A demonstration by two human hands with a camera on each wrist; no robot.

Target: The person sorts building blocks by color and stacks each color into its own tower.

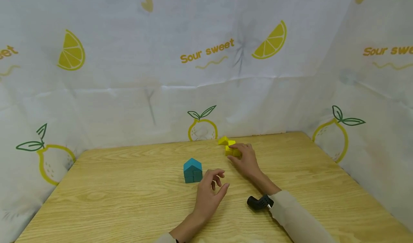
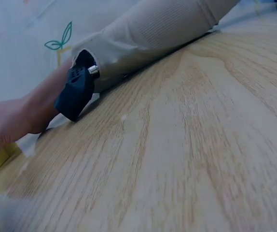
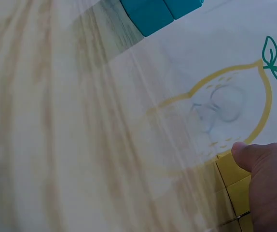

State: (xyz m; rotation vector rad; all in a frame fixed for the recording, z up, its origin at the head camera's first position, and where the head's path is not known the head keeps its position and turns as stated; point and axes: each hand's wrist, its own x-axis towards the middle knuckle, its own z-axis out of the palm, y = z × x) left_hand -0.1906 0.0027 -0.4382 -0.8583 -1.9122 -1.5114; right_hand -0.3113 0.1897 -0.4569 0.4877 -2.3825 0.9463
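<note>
In the head view my right hand (image 1: 246, 159) reaches to the small group of yellow blocks (image 1: 228, 151), its thumb and forefinger at the front ones, which it pinches. A yellow triangular block (image 1: 223, 141) sits just behind, to the left. The right wrist view shows the thumb (image 3: 254, 157) against yellow block faces (image 3: 232, 174); the other fingers are hidden there. My left hand (image 1: 209, 193) hovers over the table with loosely bent fingers and holds nothing. Left of it stands a teal block house (image 1: 193, 171), cubes below and a pointed roof on top.
The wood-grain table (image 1: 129, 200) meets a white cloth backdrop (image 1: 122, 121) printed with lemons at its back and sides. A black device (image 1: 258, 202) is worn at the right wrist, by the beige sleeve (image 1: 298, 218).
</note>
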